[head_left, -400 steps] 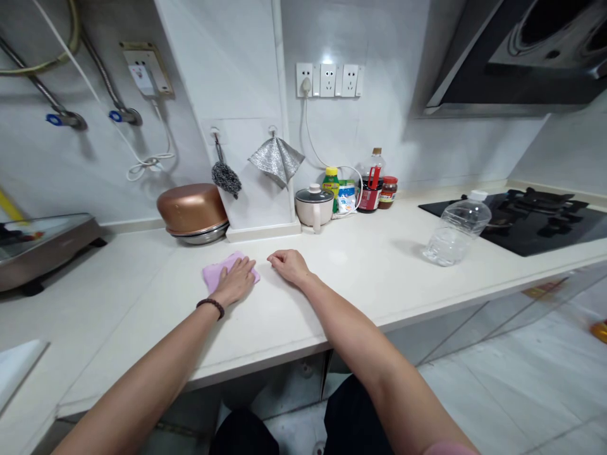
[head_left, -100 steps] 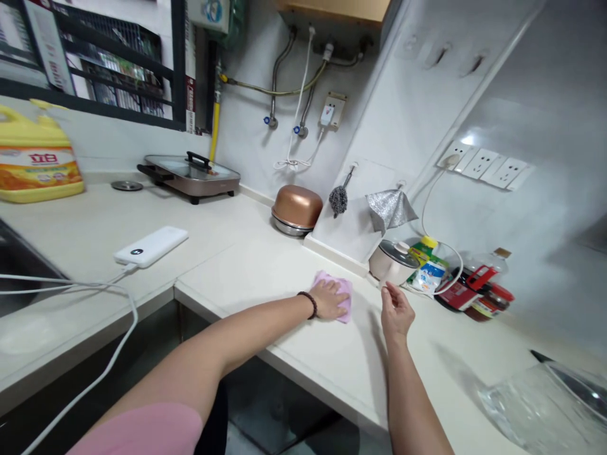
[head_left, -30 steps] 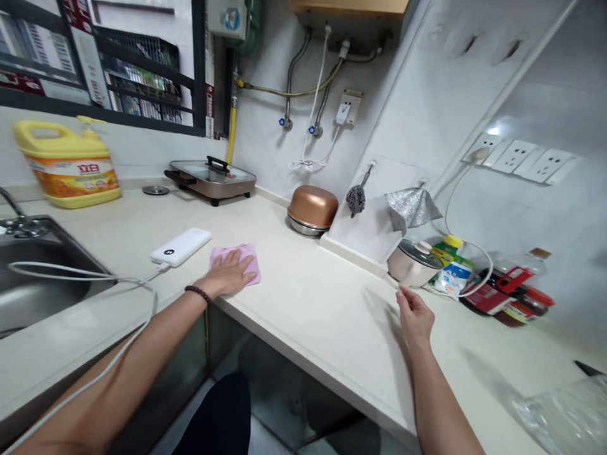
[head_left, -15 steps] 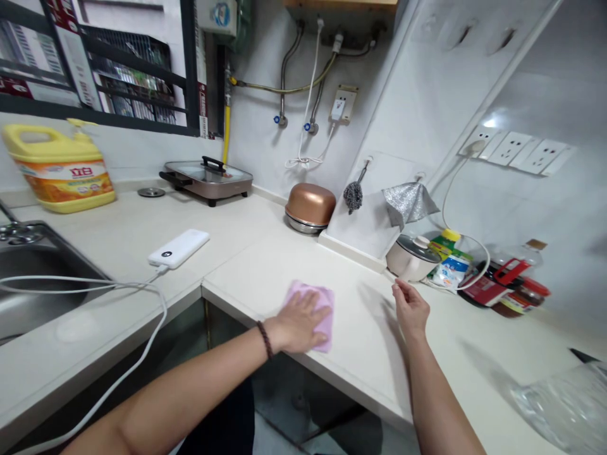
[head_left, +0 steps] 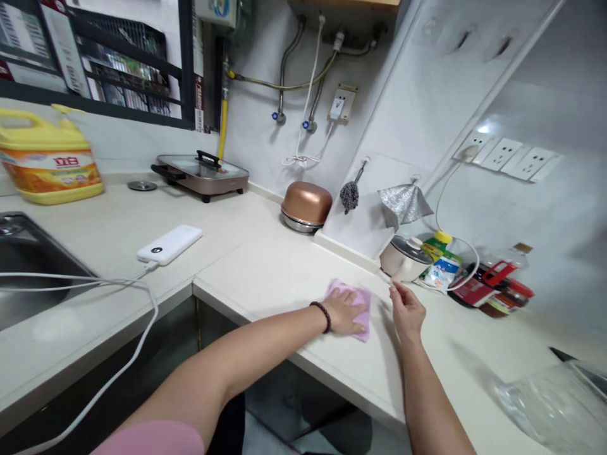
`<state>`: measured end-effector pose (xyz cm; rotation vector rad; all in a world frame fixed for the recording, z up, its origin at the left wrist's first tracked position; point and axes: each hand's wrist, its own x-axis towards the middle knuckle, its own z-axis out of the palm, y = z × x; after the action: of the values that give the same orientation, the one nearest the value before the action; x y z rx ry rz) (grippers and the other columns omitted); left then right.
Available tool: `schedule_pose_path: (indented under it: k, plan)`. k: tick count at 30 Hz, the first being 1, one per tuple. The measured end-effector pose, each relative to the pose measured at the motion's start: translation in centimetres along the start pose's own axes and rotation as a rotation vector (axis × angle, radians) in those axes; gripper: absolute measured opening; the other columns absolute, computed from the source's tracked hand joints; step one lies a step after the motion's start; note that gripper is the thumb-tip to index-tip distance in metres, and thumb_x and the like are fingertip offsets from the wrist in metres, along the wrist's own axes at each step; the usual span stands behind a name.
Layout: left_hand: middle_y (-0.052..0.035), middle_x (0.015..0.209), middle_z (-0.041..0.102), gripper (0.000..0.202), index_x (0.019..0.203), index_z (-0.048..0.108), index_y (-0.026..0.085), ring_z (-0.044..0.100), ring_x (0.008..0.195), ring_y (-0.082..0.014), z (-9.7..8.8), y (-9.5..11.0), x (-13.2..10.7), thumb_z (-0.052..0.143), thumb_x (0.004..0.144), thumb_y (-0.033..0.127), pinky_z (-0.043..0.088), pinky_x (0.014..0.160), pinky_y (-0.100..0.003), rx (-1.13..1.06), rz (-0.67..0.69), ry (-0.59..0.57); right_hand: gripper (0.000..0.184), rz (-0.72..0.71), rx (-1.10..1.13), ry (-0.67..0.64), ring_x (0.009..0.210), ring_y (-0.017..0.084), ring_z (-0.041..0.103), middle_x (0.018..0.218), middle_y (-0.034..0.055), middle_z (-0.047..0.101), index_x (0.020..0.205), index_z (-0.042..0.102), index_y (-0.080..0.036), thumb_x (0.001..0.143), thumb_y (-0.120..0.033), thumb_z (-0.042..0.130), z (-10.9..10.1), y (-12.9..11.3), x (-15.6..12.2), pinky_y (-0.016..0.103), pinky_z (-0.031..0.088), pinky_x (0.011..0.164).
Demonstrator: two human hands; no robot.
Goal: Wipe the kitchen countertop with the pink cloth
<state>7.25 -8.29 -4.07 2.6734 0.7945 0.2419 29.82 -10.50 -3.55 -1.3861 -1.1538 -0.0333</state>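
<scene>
My left hand [head_left: 345,312] lies flat with its fingers spread on a pink cloth [head_left: 361,297], pressing it against the white countertop [head_left: 265,278] close to the front edge. Part of the cloth is hidden under the palm. To the right of the cloth, my right hand [head_left: 408,309] is raised over the counter, thumb and fingers drawn together; whatever they may pinch is too small or hidden to make out. Just beyond its fingertips stands a small pale pot [head_left: 403,262] with a glass lid.
A white power bank [head_left: 171,245] with a long cable lies left, beside the sink [head_left: 52,253]. Along the back are a yellow detergent jug [head_left: 52,167], an electric pan [head_left: 203,177] and a copper-coloured bowl [head_left: 307,202]. A clear glass vessel [head_left: 554,404] is at right.
My left hand has slid the pink cloth rightward along the counter, nearer to my right hand. My right hand keeps nearly the same pose. The view has shifted slightly.
</scene>
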Motion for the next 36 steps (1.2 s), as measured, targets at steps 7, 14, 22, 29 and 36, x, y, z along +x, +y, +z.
schedule_pose_path:
  k: [7,14,22,29,36]
  plan:
    - [-0.0156,0.166,0.020,0.080,0.155,0.036,0.024,0.013,0.152,-0.0357,-2.1,-4.4,1.1,0.041,0.089,0.068,0.006,0.119,-0.058,0.039,-0.193,0.117,0.057,-0.006,0.021,-0.017,0.073,0.020,0.065,0.091,0.0107,0.074,0.111,0.075,-0.013,0.078,-0.059,0.067,0.0,-0.5,-0.1,0.034,0.053,0.070]
    - [-0.0106,0.142,0.058,0.050,0.131,0.061,0.024,0.049,0.134,-0.0256,-4.9,-5.8,0.4,0.027,0.101,0.047,0.034,0.112,-0.046,-0.202,-0.095,0.325,0.050,-0.053,0.031,-0.080,0.082,0.022,0.067,0.097,0.0117,0.074,0.110,0.074,-0.015,0.080,-0.055,0.066,0.8,-1.8,-0.8,0.037,0.055,0.077]
    - [-0.0055,0.082,0.075,0.045,0.093,0.074,0.019,0.068,0.082,-0.0192,-8.7,-8.0,-0.4,0.034,0.101,0.038,0.046,0.073,-0.028,-0.534,-0.428,0.975,0.043,-0.140,-0.081,-0.257,0.098,0.025,0.067,0.110,0.0115,0.073,0.109,0.073,-0.018,0.086,-0.052,0.061,2.8,-3.0,-2.6,0.043,0.053,0.092]
    - [-0.0073,0.079,0.074,0.054,0.079,0.072,0.022,0.067,0.077,-0.0211,-9.0,-6.9,-0.9,0.030,0.103,0.046,0.038,0.067,-0.030,-0.325,-0.472,0.917,0.043,-0.281,-0.289,-0.616,0.122,0.027,0.059,0.131,0.0111,0.064,0.121,0.069,-0.023,0.093,-0.051,0.052,9.0,-6.9,-2.7,0.043,0.045,0.105]
    - [-0.0083,0.084,0.075,0.054,0.086,0.075,0.022,0.067,0.083,-0.0210,-9.2,-7.3,-1.1,0.029,0.103,0.047,0.037,0.068,-0.029,-0.264,-0.516,0.828,0.064,-0.212,-0.796,-0.941,0.151,0.032,0.020,0.164,0.0087,0.028,0.155,0.036,-0.027,0.101,-0.061,0.031,12.9,-9.3,-5.0,0.057,0.016,0.119]
